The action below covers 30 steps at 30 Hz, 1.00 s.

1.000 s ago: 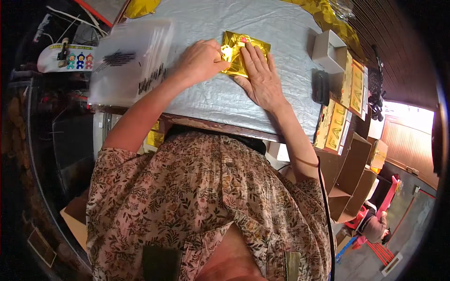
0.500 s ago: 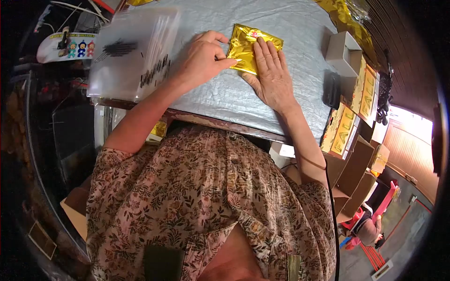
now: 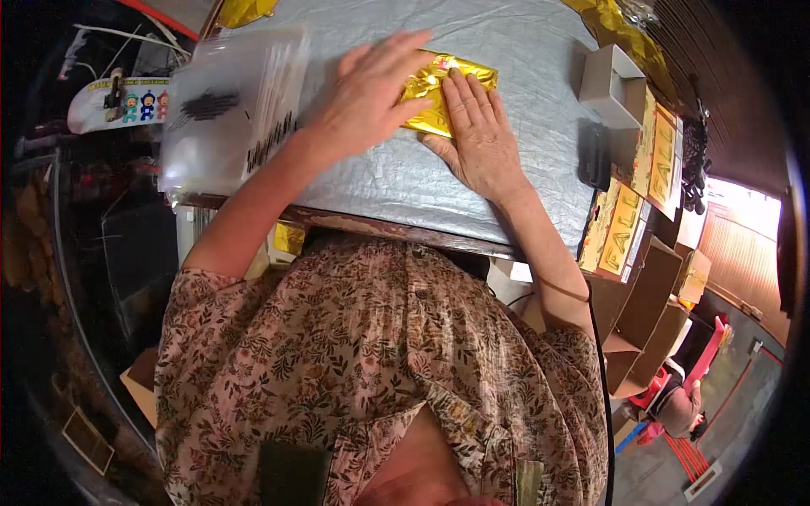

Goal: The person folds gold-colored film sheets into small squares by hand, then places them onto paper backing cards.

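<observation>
A shiny gold foil packet with a small red mark near its top lies on the silver-covered table. My right hand rests flat on the packet's right part, fingers extended and palm down. Over the packet's left edge is my left hand, its fingers spread and slightly blurred, with the thumb touching or just above the foil. No object shows between its fingers. Left of that hand, clear plastic sheets bear short black strips.
An open white box, a black object and boxes lettered FALL line the right side. Cardboard boxes stand beyond the table edge. Gold foil lies at the top right. Another person is at the far lower right.
My left hand has opened from a pinch at the packet's left edge and moved up and right over it. The packet's left side is now partly covered. My right hand stays flat on it.
</observation>
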{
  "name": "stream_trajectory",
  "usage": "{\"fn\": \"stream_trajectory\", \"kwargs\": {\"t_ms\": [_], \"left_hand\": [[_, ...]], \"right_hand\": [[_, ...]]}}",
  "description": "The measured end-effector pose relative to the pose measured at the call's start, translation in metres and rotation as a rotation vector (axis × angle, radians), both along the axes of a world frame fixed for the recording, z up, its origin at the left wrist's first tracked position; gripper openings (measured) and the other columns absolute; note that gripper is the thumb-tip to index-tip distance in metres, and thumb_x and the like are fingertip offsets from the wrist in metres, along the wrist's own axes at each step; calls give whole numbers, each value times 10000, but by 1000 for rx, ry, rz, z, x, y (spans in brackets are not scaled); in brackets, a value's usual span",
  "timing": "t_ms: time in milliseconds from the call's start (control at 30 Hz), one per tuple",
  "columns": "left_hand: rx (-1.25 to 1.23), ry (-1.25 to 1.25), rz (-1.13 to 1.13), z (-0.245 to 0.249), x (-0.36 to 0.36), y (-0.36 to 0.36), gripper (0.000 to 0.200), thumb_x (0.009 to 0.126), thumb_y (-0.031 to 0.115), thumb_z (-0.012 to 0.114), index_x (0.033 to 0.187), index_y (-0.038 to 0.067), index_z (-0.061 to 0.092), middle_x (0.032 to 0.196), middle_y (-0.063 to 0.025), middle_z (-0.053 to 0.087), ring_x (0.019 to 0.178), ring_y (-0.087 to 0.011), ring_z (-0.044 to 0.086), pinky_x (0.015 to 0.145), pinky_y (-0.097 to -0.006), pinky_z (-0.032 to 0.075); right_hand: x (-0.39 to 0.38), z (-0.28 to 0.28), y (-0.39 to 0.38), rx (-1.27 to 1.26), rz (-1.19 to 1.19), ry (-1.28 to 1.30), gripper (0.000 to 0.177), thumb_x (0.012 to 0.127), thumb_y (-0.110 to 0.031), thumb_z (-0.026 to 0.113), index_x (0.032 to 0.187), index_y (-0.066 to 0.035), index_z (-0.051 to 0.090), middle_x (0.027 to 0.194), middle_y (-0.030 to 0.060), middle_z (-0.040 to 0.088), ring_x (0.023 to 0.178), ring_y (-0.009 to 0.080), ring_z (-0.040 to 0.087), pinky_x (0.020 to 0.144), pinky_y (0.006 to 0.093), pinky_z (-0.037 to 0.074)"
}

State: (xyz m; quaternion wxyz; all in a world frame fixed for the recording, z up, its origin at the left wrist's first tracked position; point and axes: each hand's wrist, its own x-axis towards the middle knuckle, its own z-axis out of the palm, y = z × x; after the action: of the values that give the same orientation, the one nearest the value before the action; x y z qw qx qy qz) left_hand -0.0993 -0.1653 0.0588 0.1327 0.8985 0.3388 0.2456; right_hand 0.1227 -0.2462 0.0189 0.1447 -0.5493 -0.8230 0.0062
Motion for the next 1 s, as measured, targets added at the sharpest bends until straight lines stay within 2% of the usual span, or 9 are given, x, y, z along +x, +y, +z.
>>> {"fn": "stream_trajectory", "kwargs": {"t_ms": [33,100,133,200,300,633,733,933,1000], "left_hand": [[-2,1,1,-9,4,3,584,991,342,713,1481,60,570,1630,-116,471,1493,-322,444,1217,-548,312],[174,243,-112,-37,10,14,666,1088,468,521,1633,106,396,1710,-79,368,1598,-267,293,1285,-589,143],[175,243,-111,-42,11,16,666,1088,468,521,1633,106,396,1710,-79,368,1598,-267,293,1285,-589,143],[156,324,-96,-48,11,20,692,1118,543,383,1662,117,353,1734,-47,325,1611,-233,258,1302,-575,97],[177,366,-119,-52,8,22,719,1116,571,357,1670,114,332,1743,-47,299,1622,-227,219,1306,-578,71],[175,362,-137,-47,8,21,739,1089,567,441,1659,106,347,1741,-48,297,1618,-231,225,1303,-605,83],[62,378,-126,-42,9,19,725,1091,465,495,1697,154,250,1762,-37,242,1634,-232,176,1317,-587,33],[42,360,-127,-45,9,20,719,1090,466,498,1691,148,263,1761,-35,243,1632,-237,181,1316,-594,28],[106,331,-129,-45,8,20,708,1094,535,457,1645,99,370,1734,-52,305,1613,-236,236,1301,-617,88]], "right_hand": [[0,-1,0,-1,-2,-8,890,1034,-594,543,1632,21,305,1678,228,352,1561,394,324,1283,541,238],[0,0,2,3,-2,-19,896,1036,-604,533,1633,23,301,1677,230,352,1561,396,322,1285,540,235],[0,1,2,6,7,-6,900,1036,-609,528,1634,23,298,1678,228,351,1562,397,320,1286,538,232],[1,1,3,7,10,12,903,1036,-615,523,1635,22,296,1678,227,350,1562,398,318,1287,537,230],[0,-1,0,-6,12,21,895,1037,-610,528,1635,16,303,1678,226,350,1561,401,316,1287,538,227],[-7,-2,9,-39,-136,35,779,1098,-541,448,1626,19,330,1697,217,336,1582,399,291,1284,584,175],[-9,-11,19,19,-206,39,742,1109,-508,443,1619,21,346,1695,220,341,1581,402,296,1278,600,176],[-7,-17,20,71,-267,97,725,1104,-483,470,1606,30,364,1683,222,361,1566,397,328,1271,596,209],[-3,-18,19,82,-280,113,722,1101,-475,479,1605,30,365,1681,219,365,1561,395,337,1269,592,220]]}}
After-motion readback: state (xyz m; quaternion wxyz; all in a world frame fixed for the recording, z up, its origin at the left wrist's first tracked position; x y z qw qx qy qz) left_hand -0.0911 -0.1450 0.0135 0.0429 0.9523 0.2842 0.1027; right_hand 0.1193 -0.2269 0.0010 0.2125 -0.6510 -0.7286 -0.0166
